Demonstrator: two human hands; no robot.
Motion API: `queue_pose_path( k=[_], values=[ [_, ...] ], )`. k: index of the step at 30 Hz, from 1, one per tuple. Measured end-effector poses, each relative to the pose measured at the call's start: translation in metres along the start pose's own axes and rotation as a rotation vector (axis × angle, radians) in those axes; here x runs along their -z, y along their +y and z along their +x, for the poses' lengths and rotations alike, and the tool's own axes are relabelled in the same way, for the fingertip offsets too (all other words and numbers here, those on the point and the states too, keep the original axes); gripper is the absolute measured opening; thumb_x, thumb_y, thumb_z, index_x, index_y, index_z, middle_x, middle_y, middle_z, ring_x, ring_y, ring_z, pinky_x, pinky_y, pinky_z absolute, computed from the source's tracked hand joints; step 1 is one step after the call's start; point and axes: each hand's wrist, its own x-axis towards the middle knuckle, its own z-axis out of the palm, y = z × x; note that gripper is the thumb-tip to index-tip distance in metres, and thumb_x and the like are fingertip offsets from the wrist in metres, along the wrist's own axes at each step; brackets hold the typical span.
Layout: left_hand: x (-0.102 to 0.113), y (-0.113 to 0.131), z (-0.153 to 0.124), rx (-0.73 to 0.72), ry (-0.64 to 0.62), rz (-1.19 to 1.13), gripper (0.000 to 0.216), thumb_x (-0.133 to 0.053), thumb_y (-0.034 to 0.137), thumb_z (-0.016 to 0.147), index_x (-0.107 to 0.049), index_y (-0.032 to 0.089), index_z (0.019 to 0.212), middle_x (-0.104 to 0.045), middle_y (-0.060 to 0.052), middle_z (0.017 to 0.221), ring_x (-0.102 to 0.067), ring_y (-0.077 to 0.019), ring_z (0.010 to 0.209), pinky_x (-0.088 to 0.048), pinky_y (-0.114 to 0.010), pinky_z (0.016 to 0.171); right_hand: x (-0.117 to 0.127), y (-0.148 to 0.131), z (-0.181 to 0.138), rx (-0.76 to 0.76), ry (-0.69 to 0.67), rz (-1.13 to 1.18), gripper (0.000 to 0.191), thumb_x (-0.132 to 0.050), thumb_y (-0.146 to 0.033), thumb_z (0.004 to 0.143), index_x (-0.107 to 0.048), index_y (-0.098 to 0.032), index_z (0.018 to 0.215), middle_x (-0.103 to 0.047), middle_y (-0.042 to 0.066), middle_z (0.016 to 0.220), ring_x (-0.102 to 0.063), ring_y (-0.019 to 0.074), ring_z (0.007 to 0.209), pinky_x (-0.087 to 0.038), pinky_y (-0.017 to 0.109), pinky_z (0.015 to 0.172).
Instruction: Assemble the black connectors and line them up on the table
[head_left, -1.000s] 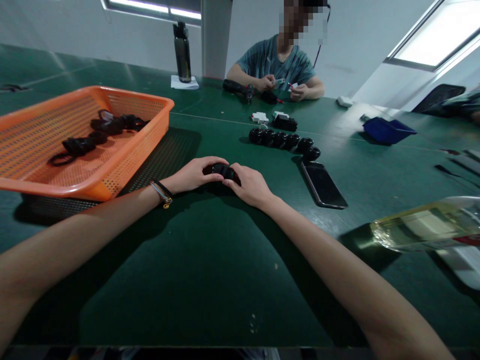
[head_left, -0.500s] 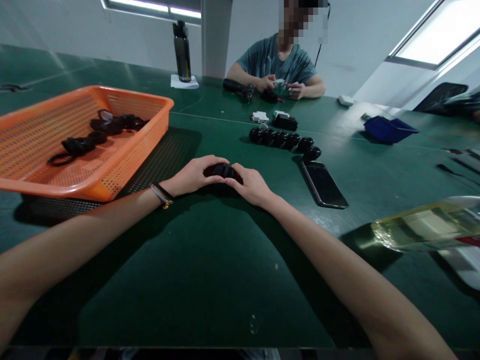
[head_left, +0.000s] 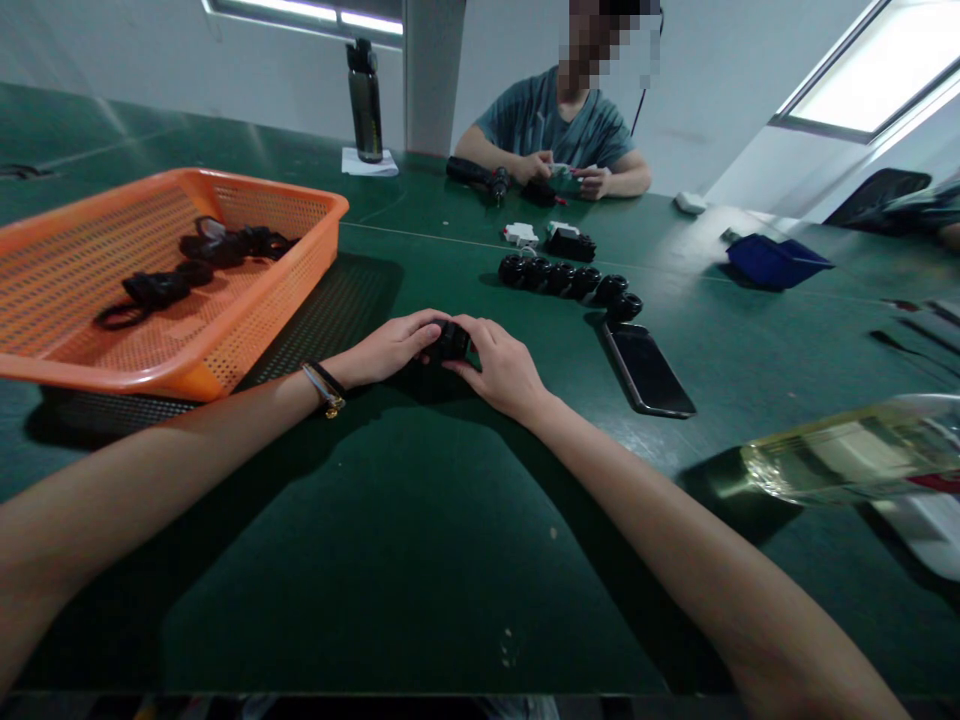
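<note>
Left hand [head_left: 390,350] and right hand [head_left: 501,368] together pinch a small black round plastic part [head_left: 452,342] (low over the green felt table [head_left: 420,560]); uneven pressure might pop it loose.

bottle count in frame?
2. Dark bottle stands on white paper at the far side of the table. Clear bottle with yellowish liquid at the right edge, nearer. Left hand and right hand grip a black part. Orange basket could hide more.

— What was the room like?
— Pale walls [head_left: 720,60], a wide green surface [head_left: 420,560], daylight from a big window [head_left: 877,70] on the right.
— And farther back?
— A narrow window [head_left: 300,12] up high, beside a grey pillar [head_left: 431,70].
</note>
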Motion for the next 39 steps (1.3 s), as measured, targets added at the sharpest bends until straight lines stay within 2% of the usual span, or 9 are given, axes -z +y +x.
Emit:
queue_pose_path(
  k=[4, 7, 16, 25, 32, 39],
  values=[
    [0.001, 0.002, -0.001, -0.009, -0.014, 0.020, 0.057, -0.030, 0.059, 0.081, -0.051, 0.010, 0.099, -0.055, -0.004, 0.075, -0.051, -0.0133, 0.061, -0.043, -0.024, 0.058, -0.003, 0.002, 0.000, 0.050, 0.080, 0.019, 0.034, -0.052, -0.032, 0.082, -0.045, -0.017, 0.111, -0.059, 0.010, 0.100, -0.054, 0.0238, 0.093, -0.046, 0.041, 0.081],
    [0.001, 0.002, -0.002, -0.028, -0.025, 0.033, 0.061, -0.031, 0.064, 0.078, -0.050, 0.010, 0.095, -0.050, -0.001, 0.066, -0.048, -0.0131, 0.058, -0.040, -0.023, 0.055, -0.005, 0.004, -0.001, 0.071, 0.106, 0.061, 0.032, -0.052, -0.031, 0.082, -0.045, -0.017, 0.110, -0.059, 0.011, 0.100, -0.054, 0.0236, 0.092, -0.046, 0.041, 0.079],
    [-0.003, 0.003, -0.004, -0.130, 0.047, 0.164, 0.073, -0.023, 0.072, 0.076, -0.051, 0.009, 0.099, -0.056, -0.007, 0.080, -0.051, -0.0171, 0.068, -0.040, -0.026, 0.062, -0.007, 0.004, -0.003, 0.070, 0.132, 0.187, 0.031, -0.051, -0.030, 0.081, -0.044, -0.016, 0.108, -0.058, 0.012, 0.102, -0.054, 0.0230, 0.092, -0.046, 0.040, 0.079],
    [-0.007, 0.004, -0.003, -0.113, 0.083, 0.199, 0.066, -0.024, 0.067, 0.079, -0.052, 0.009, 0.096, -0.058, -0.010, 0.090, -0.054, -0.0200, 0.077, -0.042, -0.030, 0.070, -0.005, -0.005, -0.004, -0.130, 0.081, 0.314, 0.031, -0.052, -0.030, 0.078, -0.046, -0.017, 0.106, -0.060, 0.011, 0.102, -0.057, 0.0216, 0.089, -0.046, 0.037, 0.076],
    [-0.006, 0.004, -0.004, -0.083, 0.083, 0.251, 0.054, -0.031, 0.057, 0.082, -0.052, 0.010, 0.099, -0.059, -0.010, 0.094, -0.055, -0.0210, 0.081, -0.043, -0.032, 0.074, -0.004, -0.015, -0.003, -0.303, 0.034, 0.361, 0.027, -0.050, -0.029, 0.079, -0.048, -0.015, 0.103, -0.062, 0.009, 0.090, -0.057, 0.0193, 0.077, -0.044, 0.032, 0.067],
    [-0.006, 0.005, -0.005, -0.098, 0.100, 0.274, 0.060, -0.027, 0.062, 0.081, -0.052, 0.010, 0.099, -0.059, -0.011, 0.095, -0.055, -0.0216, 0.083, -0.043, -0.033, 0.076, -0.003, -0.017, -0.004, -0.313, 0.019, 0.376, 0.027, -0.047, -0.032, 0.082, -0.048, -0.015, 0.103, -0.062, 0.007, 0.087, -0.057, 0.0176, 0.073, -0.043, 0.029, 0.063]
  ],
)
